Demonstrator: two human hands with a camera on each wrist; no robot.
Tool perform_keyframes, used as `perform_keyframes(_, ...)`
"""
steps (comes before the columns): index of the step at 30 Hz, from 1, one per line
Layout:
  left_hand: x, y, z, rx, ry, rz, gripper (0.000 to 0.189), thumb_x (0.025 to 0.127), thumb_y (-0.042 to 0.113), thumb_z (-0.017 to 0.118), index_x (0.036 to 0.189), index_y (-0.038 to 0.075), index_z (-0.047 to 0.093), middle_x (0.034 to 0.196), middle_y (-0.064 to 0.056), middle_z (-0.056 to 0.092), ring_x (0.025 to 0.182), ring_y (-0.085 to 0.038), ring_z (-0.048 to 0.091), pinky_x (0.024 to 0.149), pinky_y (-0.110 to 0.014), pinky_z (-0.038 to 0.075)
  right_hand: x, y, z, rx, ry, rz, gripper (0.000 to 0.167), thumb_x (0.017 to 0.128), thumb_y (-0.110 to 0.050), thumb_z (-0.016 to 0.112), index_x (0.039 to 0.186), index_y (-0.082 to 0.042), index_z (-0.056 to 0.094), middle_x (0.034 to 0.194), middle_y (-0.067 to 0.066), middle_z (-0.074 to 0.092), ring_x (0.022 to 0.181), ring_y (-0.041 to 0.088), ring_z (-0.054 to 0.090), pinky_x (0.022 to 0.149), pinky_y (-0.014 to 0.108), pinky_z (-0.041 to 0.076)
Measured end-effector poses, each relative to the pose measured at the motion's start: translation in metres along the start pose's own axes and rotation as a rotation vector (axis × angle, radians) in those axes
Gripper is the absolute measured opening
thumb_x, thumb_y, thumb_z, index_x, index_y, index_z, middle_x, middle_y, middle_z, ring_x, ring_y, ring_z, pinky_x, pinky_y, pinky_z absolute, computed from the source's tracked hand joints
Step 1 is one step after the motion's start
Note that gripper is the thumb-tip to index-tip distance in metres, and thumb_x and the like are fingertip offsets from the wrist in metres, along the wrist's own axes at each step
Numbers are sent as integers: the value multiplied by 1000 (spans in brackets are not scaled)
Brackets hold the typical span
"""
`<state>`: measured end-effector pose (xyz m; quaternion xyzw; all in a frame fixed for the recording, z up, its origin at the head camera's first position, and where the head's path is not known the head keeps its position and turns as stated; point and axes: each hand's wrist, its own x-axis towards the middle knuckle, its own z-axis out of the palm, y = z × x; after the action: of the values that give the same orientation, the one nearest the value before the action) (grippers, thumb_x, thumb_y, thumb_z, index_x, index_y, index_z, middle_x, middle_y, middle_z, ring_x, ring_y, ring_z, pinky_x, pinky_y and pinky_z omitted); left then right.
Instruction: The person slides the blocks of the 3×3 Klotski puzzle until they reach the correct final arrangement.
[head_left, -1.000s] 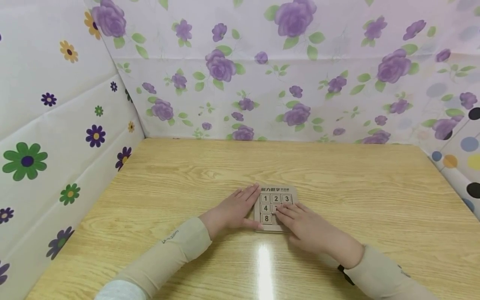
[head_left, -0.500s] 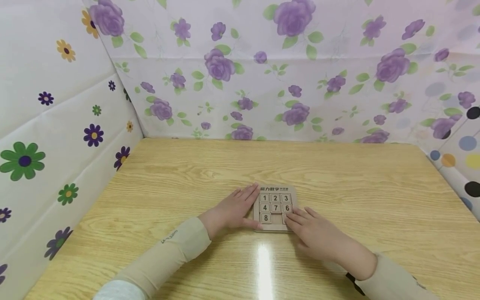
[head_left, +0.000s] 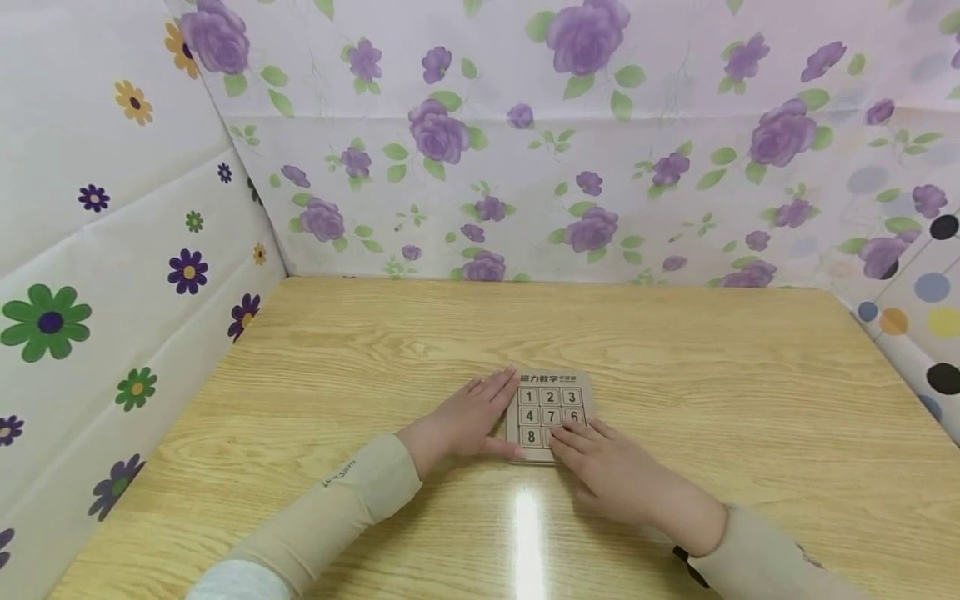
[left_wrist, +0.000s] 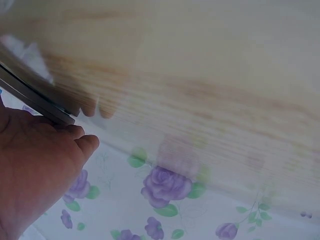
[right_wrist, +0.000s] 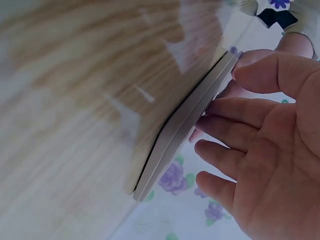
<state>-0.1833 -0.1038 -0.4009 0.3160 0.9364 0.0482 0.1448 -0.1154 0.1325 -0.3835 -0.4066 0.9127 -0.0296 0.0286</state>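
A flat number slide puzzle (head_left: 556,377) lies on the table, its square tiles held in a light frame. Tiles 1, 2, 3, then 4, 7, 6 show in the upper rows, and the 8 tile (head_left: 531,437) sits at bottom left. My left hand (head_left: 468,423) rests along the left edge, fingers straight at the top corner and thumb at the bottom one. With extended fingers, my right hand (head_left: 611,471) touches the bottom row beside the 8, covering the lower right of the puzzle. In the right wrist view, the puzzle's side edge (right_wrist: 175,132) runs by the right fingertips.
The wood-grain table (head_left: 390,333) is glossy and reflects light near the front. A floral cloth (head_left: 480,150) hangs behind it, with patterned cloth on the left (head_left: 97,267) and right sides. Beige sleeves cover both forearms.
My right hand moves from the middle tiles to the lower right, then back left along the bottom row. A tile now fills the bare gap beside the 8. The left hand stays put.
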Motion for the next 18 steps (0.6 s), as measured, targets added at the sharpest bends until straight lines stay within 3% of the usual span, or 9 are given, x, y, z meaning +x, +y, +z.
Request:
perform_keyframes(8, 0, 0, 0, 7, 0, -2, 107, 81, 72, 49, 153, 7, 4, 161, -8, -1, 148, -23, 5, 121, -40, 8, 4, 8, -6, 47, -14, 18, 55, 85, -15, 58, 135, 4, 49, 143, 19, 46, 134, 38, 39, 112, 56, 30)
perform_keyframes(18, 0, -1, 2, 4, 4, 0, 107, 81, 71, 50, 153, 7, 5, 160, -7, -1, 148, -23, 5, 121, -39, 7, 4, 22, -2, 39, -10, 97, 58, 83, -16, 58, 135, 7, 47, 142, 22, 46, 133, 41, 40, 111, 58, 30)
